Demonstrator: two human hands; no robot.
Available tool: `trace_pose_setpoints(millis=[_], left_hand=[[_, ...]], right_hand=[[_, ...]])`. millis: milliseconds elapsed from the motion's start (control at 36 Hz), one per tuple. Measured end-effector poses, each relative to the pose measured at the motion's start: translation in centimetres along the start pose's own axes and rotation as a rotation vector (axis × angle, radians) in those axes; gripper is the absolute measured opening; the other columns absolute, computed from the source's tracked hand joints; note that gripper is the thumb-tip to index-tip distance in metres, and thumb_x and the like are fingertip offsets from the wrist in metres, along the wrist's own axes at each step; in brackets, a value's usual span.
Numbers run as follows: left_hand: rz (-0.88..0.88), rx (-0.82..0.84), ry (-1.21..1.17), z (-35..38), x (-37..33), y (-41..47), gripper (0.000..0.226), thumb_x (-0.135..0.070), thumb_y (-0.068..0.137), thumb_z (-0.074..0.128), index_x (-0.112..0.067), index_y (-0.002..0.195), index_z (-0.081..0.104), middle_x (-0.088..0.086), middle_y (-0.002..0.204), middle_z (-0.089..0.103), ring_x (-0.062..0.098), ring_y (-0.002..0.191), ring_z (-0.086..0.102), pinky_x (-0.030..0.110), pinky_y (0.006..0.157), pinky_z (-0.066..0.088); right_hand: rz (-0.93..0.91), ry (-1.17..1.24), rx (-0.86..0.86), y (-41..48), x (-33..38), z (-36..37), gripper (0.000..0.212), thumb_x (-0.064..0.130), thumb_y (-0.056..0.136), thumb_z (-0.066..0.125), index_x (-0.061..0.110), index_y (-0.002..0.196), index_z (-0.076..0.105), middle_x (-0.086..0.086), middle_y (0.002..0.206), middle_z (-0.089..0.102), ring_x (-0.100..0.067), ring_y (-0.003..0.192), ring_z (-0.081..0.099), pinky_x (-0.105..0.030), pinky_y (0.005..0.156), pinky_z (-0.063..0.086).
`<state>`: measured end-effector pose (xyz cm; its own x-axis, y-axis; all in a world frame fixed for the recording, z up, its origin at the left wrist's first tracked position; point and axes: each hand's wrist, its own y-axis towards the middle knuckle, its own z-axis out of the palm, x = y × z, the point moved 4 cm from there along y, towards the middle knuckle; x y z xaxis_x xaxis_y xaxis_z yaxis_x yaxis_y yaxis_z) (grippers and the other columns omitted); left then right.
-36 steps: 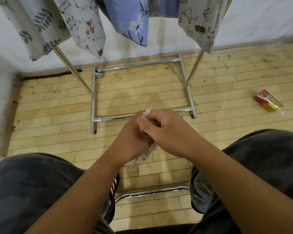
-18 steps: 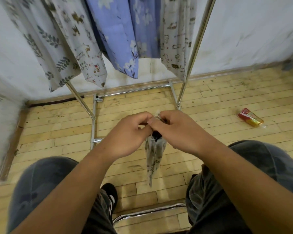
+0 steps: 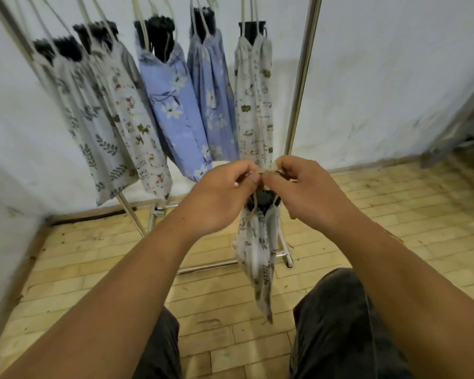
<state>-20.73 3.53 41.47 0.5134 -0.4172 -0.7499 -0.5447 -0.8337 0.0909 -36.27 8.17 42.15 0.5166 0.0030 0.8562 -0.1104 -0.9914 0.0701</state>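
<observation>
A small leaf-printed drawstring bag [image 3: 257, 258] with a black lining hangs below my hands in the middle of the view. My left hand [image 3: 222, 198] pinches its pale cord on the left side. My right hand [image 3: 298, 192] pinches the cord on the right, the fingertips of both hands meeting above the bag's mouth. Behind them several similar bags hang by cords from a metal rack [image 3: 301, 77]: leaf-printed ones [image 3: 93, 127], cat-printed ones [image 3: 253, 105] and blue flowered ones [image 3: 175, 110].
The rack's base bars [image 3: 203, 266] lie on the wooden floor [image 3: 394, 214] just ahead of my knees. A white wall [image 3: 381, 77] stands behind the rack. Another metal frame [image 3: 465, 119] shows at the far right edge.
My hands have risen with the bag, and the view has tilted up from the floor to the hanging bags. The bag now dangles at full length below my fingers.
</observation>
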Motion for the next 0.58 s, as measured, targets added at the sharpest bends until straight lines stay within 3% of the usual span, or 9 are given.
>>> trace_pose_setpoints(millis=[83,167,306,444,583], left_hand=[[0.005,-0.036,0.018,-1.0,-1.6,1.0,0.02,-0.038,0.108,0.048,-0.03,0.1,0.064,-0.007,0.093,0.068,0.012,0.09,0.062,0.036,0.08,0.052],[0.013,-0.064,0.006,-1.9,-3.2,1.8,0.021,-0.038,0.108,0.048,-0.032,0.097,0.064,-0.009,0.096,0.069,0.01,0.091,0.062,0.035,0.086,0.053],[0.046,-0.067,-0.016,-3.6,-5.5,3.6,0.021,-0.039,0.108,0.047,-0.035,0.095,0.063,-0.009,0.097,0.069,0.011,0.091,0.063,0.043,0.089,0.054],[0.057,-0.076,0.008,-5.1,-7.7,5.5,0.021,-0.039,0.109,0.046,-0.034,0.096,0.062,-0.01,0.094,0.068,0.007,0.083,0.06,0.03,0.077,0.053],[0.096,-0.099,-0.004,-6.9,-9.5,7.3,0.022,-0.038,0.108,0.048,-0.03,0.095,0.064,-0.011,0.087,0.067,0.01,0.076,0.061,0.027,0.072,0.05]], right_hand=[[-0.027,0.049,-0.055,0.4,0.8,-1.4,0.027,0.037,0.099,0.062,0.015,0.083,0.063,0.008,0.064,0.056,-0.008,0.053,0.049,-0.031,0.06,0.044],[-0.046,0.085,-0.112,0.9,1.4,-2.7,0.018,0.035,0.1,0.062,0.026,0.085,0.068,0.016,0.062,0.06,-0.003,0.051,0.052,-0.029,0.061,0.045],[-0.102,0.149,-0.213,2.4,2.8,-5.3,0.011,0.034,0.099,0.065,0.032,0.093,0.073,0.012,0.079,0.069,-0.003,0.054,0.057,-0.026,0.058,0.044],[-0.137,0.152,-0.29,4.0,4.3,-7.2,0.01,0.03,0.1,0.066,0.033,0.098,0.075,0.009,0.086,0.073,-0.003,0.058,0.059,-0.021,0.057,0.044],[-0.187,0.201,-0.323,5.6,6.4,-9.0,0.01,0.026,0.1,0.067,0.031,0.095,0.074,0.005,0.084,0.075,-0.006,0.056,0.059,-0.017,0.049,0.046]])
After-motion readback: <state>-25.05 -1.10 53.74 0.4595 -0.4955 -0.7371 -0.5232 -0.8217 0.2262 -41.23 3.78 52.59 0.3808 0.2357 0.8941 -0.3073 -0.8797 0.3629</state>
